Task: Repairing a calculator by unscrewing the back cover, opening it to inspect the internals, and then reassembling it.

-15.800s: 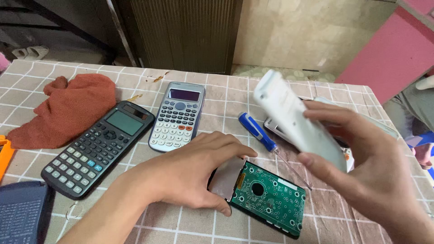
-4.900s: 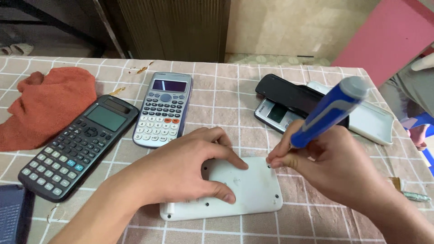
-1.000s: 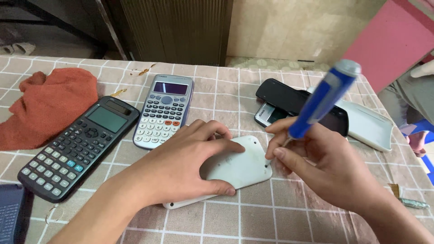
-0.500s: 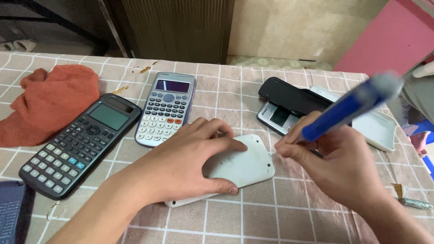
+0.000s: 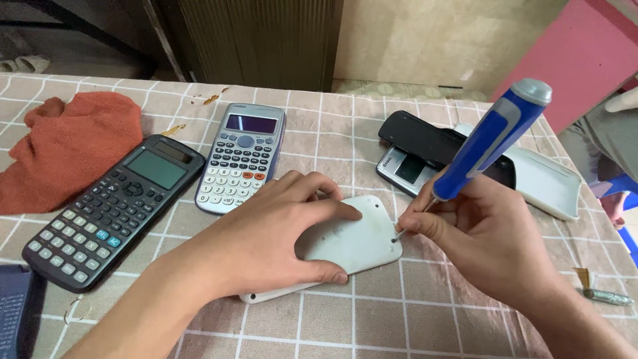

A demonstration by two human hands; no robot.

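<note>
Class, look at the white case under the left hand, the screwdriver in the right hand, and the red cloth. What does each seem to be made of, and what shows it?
White case: likely moulded plastic, matt, with rounded corners and small screw holes. Screwdriver: handle looks like glossy blue plastic with a grey cap; the thin shaft looks metal. Red cloth: soft woven or terry fabric, crumpled in folds, no shine.

A white rounded casing [image 5: 352, 239] lies flat, back up, on the checked cloth; a blue-handled screwdriver [image 5: 488, 143] stands tilted, tip at its right edge.
</note>
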